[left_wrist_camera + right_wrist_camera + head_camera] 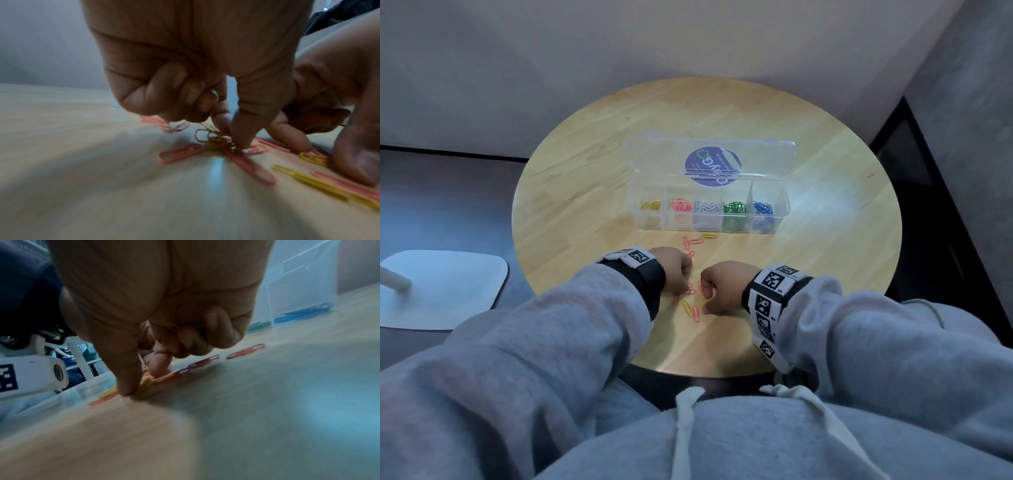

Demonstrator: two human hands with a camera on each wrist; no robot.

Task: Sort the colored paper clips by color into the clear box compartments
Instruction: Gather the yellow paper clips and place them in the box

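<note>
The clear box (pixel 783 192) stands open mid-table; its five compartments hold yellow, pink, white, green and blue clips. Loose pink paper clips (pixel 693 242) and yellow paper clips (pixel 708 236) lie scattered between the box and my hands. My left hand (pixel 685 289) has curled fingers, and its thumb and forefinger (pixel 243 139) pinch down on a pink clip (pixel 256 148) in a small tangle. My right hand (pixel 705 303) sits just to the right. Its thumb (pixel 127 382) presses a yellow clip (pixel 145 385) against the table, and another yellow clip (pixel 171 325) is tucked in its curled fingers.
The round wooden table (pixel 585 192) ends close behind my wrists. The box's lid (pixel 712 159) lies flat behind it. More pink and yellow clips (pixel 320 183) lie near my right hand (pixel 353 146). A white base plate (pixel 445 287) sits on the floor at left.
</note>
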